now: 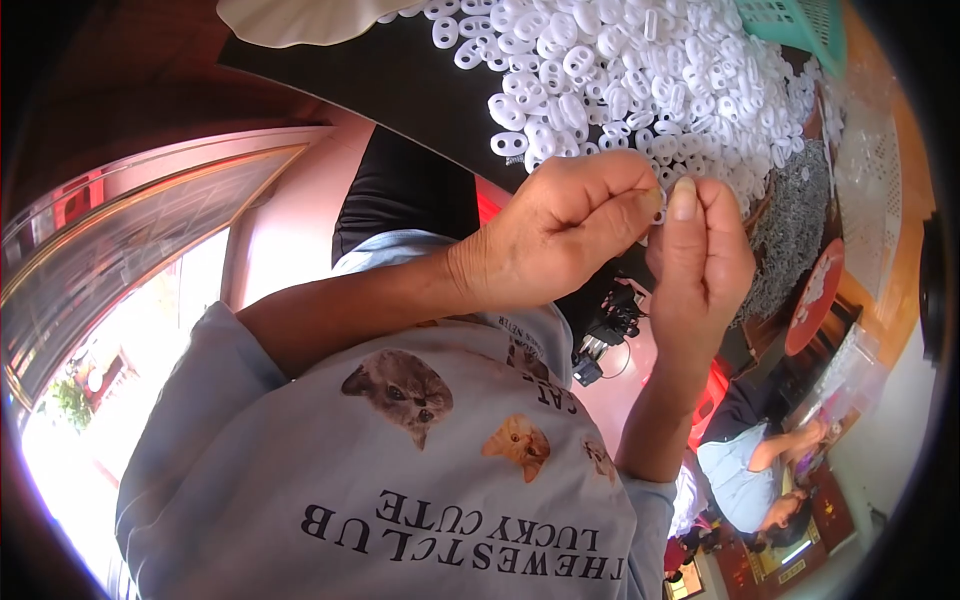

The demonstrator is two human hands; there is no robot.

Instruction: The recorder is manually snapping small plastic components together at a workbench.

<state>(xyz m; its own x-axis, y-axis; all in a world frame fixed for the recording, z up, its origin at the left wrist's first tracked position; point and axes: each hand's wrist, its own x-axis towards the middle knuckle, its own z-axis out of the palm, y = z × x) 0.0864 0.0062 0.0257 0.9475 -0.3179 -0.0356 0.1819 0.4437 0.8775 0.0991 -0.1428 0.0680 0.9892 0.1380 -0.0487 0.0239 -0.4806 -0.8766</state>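
Observation:
My left hand (585, 220) and my right hand (703, 240) meet fingertip to fingertip at the near edge of the dark tabletop. Both are closed, with thumbs pressed against curled fingers. A sliver of something small and pale shows between the fingertips, mostly hidden, so its kind cannot be told. Just beyond the hands spreads a large heap of white oval plastic pieces (580, 62), each with two round holes. To the right of my right hand lies a grey mound of small thin pieces (790, 230), too fine to make out singly.
A cream scalloped dish (300, 22) sits at the far left of the dark tabletop (400, 95). At the far right stands a green plastic basket (800, 28). A red plate (815, 295) with small pale pieces lies beyond the grey mound. Another person (750, 470) works at the lower right.

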